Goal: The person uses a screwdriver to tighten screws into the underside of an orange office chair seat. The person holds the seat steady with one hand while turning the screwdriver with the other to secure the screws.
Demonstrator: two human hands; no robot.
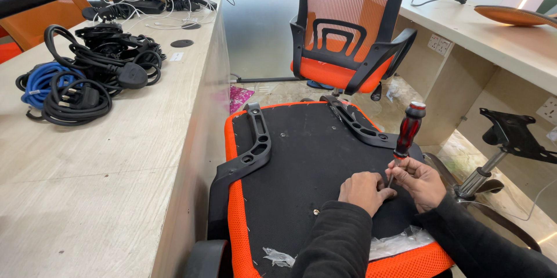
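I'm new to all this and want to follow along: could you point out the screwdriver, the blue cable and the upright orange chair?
screwdriver (408,130): head view, on its red and black handle.
blue cable (39,80): head view, on the coiled loops on the desk.
upright orange chair (348,5): head view, on its mesh backrest.

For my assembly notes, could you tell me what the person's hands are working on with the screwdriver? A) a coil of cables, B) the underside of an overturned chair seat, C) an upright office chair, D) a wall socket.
B: the left hand and right hand hold the red-handled screwdriver tip-down on the black underside of the overturned orange chair seat.
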